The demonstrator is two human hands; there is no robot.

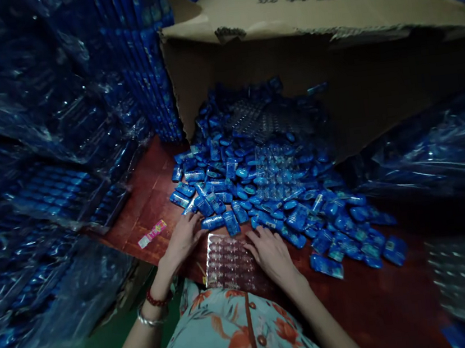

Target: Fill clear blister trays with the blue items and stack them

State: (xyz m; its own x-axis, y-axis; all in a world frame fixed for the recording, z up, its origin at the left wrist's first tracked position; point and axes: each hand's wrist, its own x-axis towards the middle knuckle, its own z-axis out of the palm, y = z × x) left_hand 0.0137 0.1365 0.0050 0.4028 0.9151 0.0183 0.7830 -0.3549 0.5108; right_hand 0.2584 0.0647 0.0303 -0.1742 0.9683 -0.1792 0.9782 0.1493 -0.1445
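Hands flank a clear blister tray (226, 262) at lower centre of the bench (384, 302), left hand (184, 237) and right hand (271, 254) open-fingered on its edges, blue packets (259, 182) heaped just above.

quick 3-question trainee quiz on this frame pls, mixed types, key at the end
1. True or false: the cardboard box lies on its side with blue packets spilling from it.
2. What lies between the left hand and right hand? A) clear blister tray B) scissors C) tape roll
3. Fill in: the pink label lies on the red ___.

Key: 1 true; 2 A; 3 table.
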